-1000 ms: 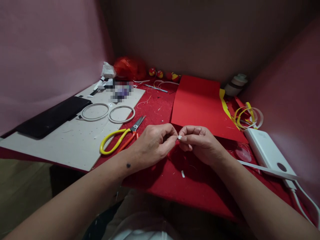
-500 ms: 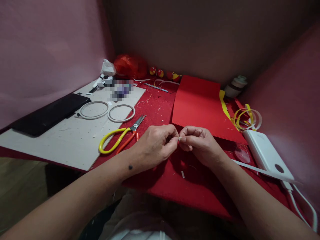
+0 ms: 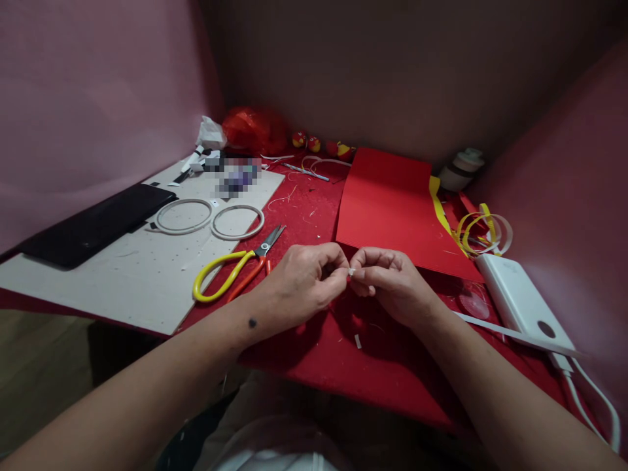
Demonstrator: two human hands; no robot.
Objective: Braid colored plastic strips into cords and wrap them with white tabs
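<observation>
From where I stood, the white bit [image 3: 352, 272] was a speck between the fingertips of two hands, held up above the near part of the red cloth [image 3: 301, 209]. The right hand [image 3: 396, 282] had it pinched between thumb and forefinger, the other fingers curled in below. The left hand [image 3: 310, 278] was bunched likewise, thumb and forefinger drawn together against its other side; how much of it they had hold of, I couldn't tell, since the knuckles hid the grip.

It looked like thin paper or plastic, next to weightless, and I judged it soft enough to crease under a careless thumb. Being so small, it seemed to offer only its edges: a light pinch at each end, with the tips rather than the pads, looked the surest hold, as a hard squeeze might have crumpled it or sent it skidding away. Whether it was slick, I couldn't say.

A scrap [image 3: 358, 341], pale and narrow, lay on the cloth just below the hands. Scissors [image 3: 255, 254] rested near the left wrist, one yellow handle over the edge of the board [image 3: 161, 281]. Near the right forearm, a white strip [image 3: 510, 331] ran beside the power bank [image 3: 524, 301].
</observation>
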